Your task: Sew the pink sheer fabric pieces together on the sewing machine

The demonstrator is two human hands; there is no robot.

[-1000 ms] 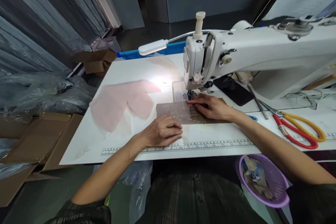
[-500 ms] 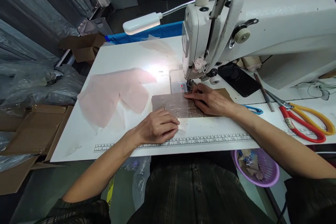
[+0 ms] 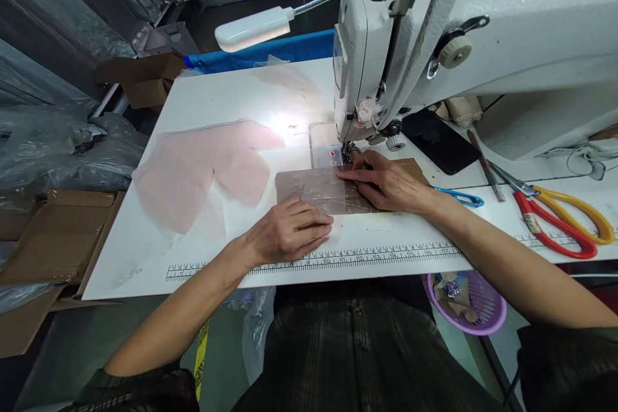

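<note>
A translucent, greyish sheet (image 3: 309, 185) lies over a brown card (image 3: 410, 168) just in front of the presser foot (image 3: 346, 153) of a white sewing machine (image 3: 357, 61). At the sheet's near edge, my left hand (image 3: 292, 230) has its fingers curled together on a pale sheer fabric (image 3: 337, 225) that shows a little beneath. My right hand (image 3: 389, 185) pinches the sheet's far edge close to the foot; its thumb and lower fingers rest over the card. Flat to the left lie sheer pink fabric pieces (image 3: 188, 164).
Right of my hand are a blue thread snipper (image 3: 458, 197), a black phone (image 3: 439, 140) and scissors (image 3: 560, 215). A lamp (image 3: 253, 29) lights the table (image 3: 145, 232). A printed ruler (image 3: 367, 257) runs along its front edge. A purple basket (image 3: 492, 309) stands below.
The view has shifted slightly, with the machine appearing a little larger. Both hands and the sheet keep nearly the same places relative to the presser foot.
</note>
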